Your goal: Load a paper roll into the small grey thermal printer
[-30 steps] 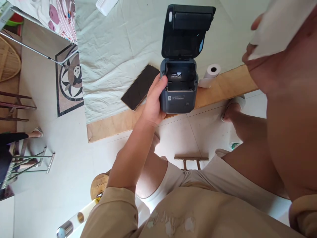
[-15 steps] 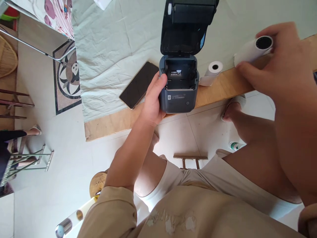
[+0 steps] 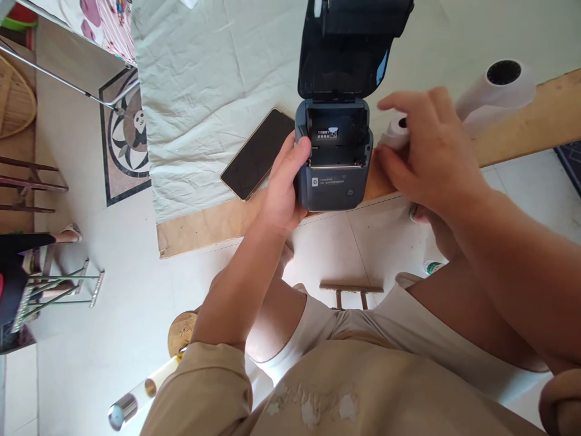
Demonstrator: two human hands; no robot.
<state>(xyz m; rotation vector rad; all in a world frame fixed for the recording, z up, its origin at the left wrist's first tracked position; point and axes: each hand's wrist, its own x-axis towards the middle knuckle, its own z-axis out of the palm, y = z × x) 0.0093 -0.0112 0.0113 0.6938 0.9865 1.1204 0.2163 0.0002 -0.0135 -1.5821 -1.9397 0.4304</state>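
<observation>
Left hand (image 3: 284,188) grips printer (image 3: 333,157); right hand (image 3: 426,151) pinches small roll (image 3: 397,130); phone (image 3: 256,154) beside.

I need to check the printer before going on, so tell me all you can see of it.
The printer is a small, dark grey box that looks like plastic, standing upright at the near edge of the wooden table. Its hinged lid is swung up and back, and the paper bay beneath holds no roll; a small white label shows inside. The front bears faint print and a round button. The left hand grips its left side.
</observation>
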